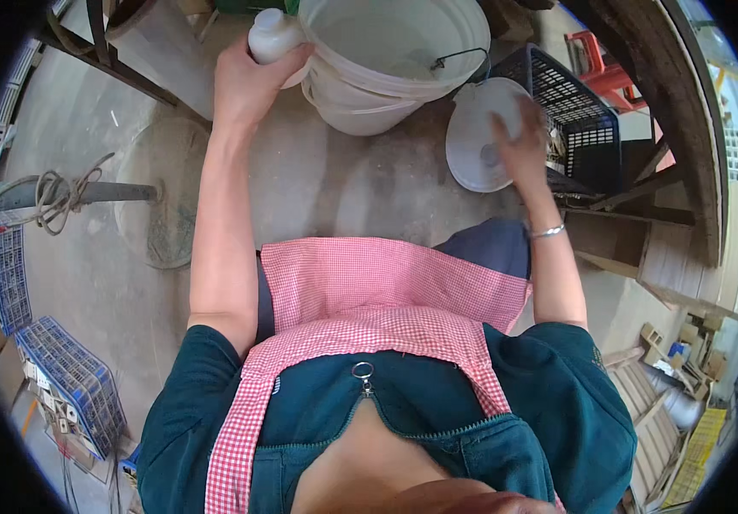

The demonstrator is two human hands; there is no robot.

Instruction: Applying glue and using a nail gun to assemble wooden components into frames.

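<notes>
Your left grip [247, 84] holds the white plastic bottle [273, 39] beside the round white plastic bucket [362, 113], which seems already uncovered, its closing perhaps remaining, while I cannot tell whether your blurred right grip [523, 146] holds the round white lid [469, 141].

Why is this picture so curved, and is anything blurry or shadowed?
Head view: fisheye lens bends edges inside a rounded black border; head view: right hand blurred, probably by motion, left hand and white bottle sharper; head view: soft shadows on the floor near the white bucket.
</notes>
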